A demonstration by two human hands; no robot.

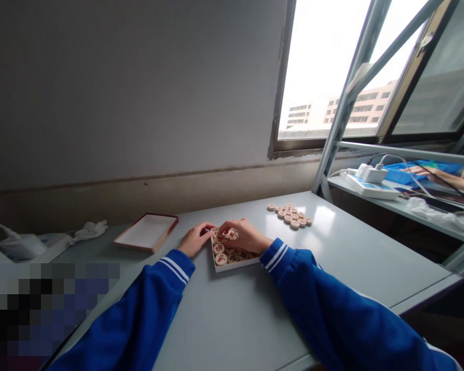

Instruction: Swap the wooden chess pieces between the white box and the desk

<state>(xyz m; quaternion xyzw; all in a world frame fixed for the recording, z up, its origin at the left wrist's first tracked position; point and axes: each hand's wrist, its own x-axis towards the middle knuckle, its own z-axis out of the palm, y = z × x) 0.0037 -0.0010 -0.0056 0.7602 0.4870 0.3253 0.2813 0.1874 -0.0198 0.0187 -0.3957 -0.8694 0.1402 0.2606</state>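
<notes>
A shallow white box [237,266] holds round wooden Chinese chess pieces [219,249] with red and dark characters, laid side by side. My left hand [195,240] grips the box's left side near its far corner, thumb and fingers at the rim. Over the far part of the box, my right hand [247,235] has its fingers bent down and closed around a Chinese chess piece [232,235]; the hand partly hides the piece and those under it. Farther right on the table, more Chinese chess pieces [292,216] lie flat in a close group.
The box lid [147,232] lies inside up at the left. Behind it are a white cable [0,225] and crumpled white stuff [90,231]. The grey table [216,314] meets a wall. At right, another person's hand [421,170] is by a blue tray [400,174], beyond a metal post [342,108].
</notes>
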